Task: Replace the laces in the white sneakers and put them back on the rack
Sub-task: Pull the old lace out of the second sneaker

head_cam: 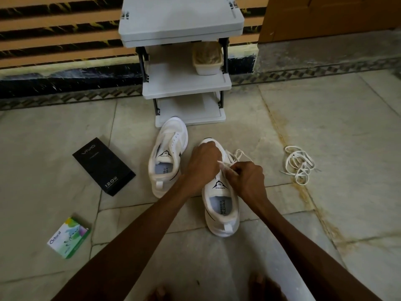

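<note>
Two white sneakers sit on the floor (325, 105) just in front of the rack (186, 83), and all the action is on the near sneaker (221, 205), heel toward us. Left hand (202, 164) curls down over its forepart and pins it in place; right hand (247, 179) is pinched tight on the lace (238, 154) just above the tongue. The two hands work almost knuckle to knuckle. Wrists are bent downward, forearms reaching straight out from below. That lace looks flat, limp and feather-light, so my call is to take it right at the tip, where it is stiffest for poking through an eyelet. The shoe itself looks light with a soft upper, likely to skid on smooth stone unless held down by the toe or gripped at the firm heel. Over on the left, the far sneaker (167, 155) waits with bare eyelets, toe touching the rack's base. A spare lace (299, 166) lies in a loose tangle well off to the right.
</note>
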{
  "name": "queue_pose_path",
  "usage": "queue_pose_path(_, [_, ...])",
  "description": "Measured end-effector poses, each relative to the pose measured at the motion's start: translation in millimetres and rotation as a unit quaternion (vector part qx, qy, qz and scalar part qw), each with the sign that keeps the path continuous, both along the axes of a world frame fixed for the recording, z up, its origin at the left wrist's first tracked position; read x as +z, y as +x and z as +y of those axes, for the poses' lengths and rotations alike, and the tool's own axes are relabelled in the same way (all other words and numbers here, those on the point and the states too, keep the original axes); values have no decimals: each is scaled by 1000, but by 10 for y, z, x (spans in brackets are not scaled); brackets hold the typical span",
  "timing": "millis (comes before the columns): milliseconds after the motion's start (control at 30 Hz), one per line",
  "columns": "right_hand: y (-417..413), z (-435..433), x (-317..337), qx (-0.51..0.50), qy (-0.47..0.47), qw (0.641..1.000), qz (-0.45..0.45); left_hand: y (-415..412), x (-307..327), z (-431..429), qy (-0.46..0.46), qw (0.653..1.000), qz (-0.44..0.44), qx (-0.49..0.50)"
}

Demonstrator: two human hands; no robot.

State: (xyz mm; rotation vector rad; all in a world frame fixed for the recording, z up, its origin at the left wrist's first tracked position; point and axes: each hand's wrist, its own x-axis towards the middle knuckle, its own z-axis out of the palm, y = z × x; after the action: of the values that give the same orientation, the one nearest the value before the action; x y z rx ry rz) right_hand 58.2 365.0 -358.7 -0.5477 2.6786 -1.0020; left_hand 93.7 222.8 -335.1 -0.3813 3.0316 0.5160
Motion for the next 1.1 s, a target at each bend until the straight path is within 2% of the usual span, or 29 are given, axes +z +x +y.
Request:
queue_pose_path(33, [1,10,-12,0,-4,1000,3,-6,21,-46,105,992,51,57])
queue_pose_path(67, [3,21,-21,-1,-8,1000,6,-16,71,-101,266,948,103,143])
queue_pose_path(100, [6,26,-24,-2,-11,1000,7,-18,139,-159,453,846,150,236])
queue_pose_path(133, [13,24,-24,-2,-12,1000,10,-16,202,-217,605,714,193,295])
queue_pose_path(167, [23,20,-27,0,-11,1000,14,2,238,-267,688,619,210,317])
queue_pose_path(200, [35,14,-25,4,-9,1000,18,10,283,-288,694,608,217,319])
queue_pose_path(233, [41,8,-21,7,-5,1000,21,4,314,-299,627,685,211,306])
queue_pose_path(300, [43,-1,-13,9,-1,1000,18,10,282,-281,359,901,140,197])
queue_pose_path(333, [36,-5,-13,7,-1,1000,15,17,239,-253,232,962,80,117])
queue_pose_path(367, [29,-6,-17,5,1,1000,13,16,168,-228,123,991,12,43])
queue_pose_path(433, [29,-18,-16,6,8,1000,11,19,39,-186,-40,993,-92,-59])
queue_pose_path(467, [31,-20,-10,5,11,1000,10,14,26,-170,-65,991,-94,-62])
queue_pose_path(533, [35,-17,-9,4,10,1000,13,-11,45,-181,-2,998,-41,-38])
queue_pose_path(600, [42,-1,-10,4,7,1000,22,-21,107,-208,155,986,49,43])
queue_pose_path(633, [43,7,-8,3,6,1000,24,-33,148,-256,289,947,87,111])
queue_pose_path(667, [45,10,-8,2,4,1000,26,-32,196,-299,446,868,129,178])
queue_pose_path(733, [46,11,-7,2,3,1000,27,-21,297,-344,704,637,189,250])
queue_pose_path(767, [44,9,-7,1,4,1000,27,-18,322,-347,774,546,198,251])
queue_pose_path(800, [46,2,-7,1,4,1000,26,-4,336,-349,794,521,191,249])
queue_pose_path(833, [50,-1,-10,0,4,1000,25,9,348,-347,760,575,171,249])
queue_pose_path(867, [51,-5,-10,0,5,1000,25,22,348,-330,664,696,145,233])
queue_pose_path(900, [51,-6,-13,-1,7,1000,23,36,301,-320,503,835,117,190])
queue_pose_path(933, [53,-8,-16,-2,7,1000,21,50,242,-310,326,933,94,123])
queue_pose_path(967, [49,-13,-19,-3,7,1000,20,75,204,-294,191,978,60,58])
queue_pose_path(1000, [48,-16,-25,-4,8,1000,19,98,185,-266,113,993,15,13])
queue_pose_path(1100, [57,-36,-30,-8,15,1000,18,103,129,-176,-13,997,-78,-20])
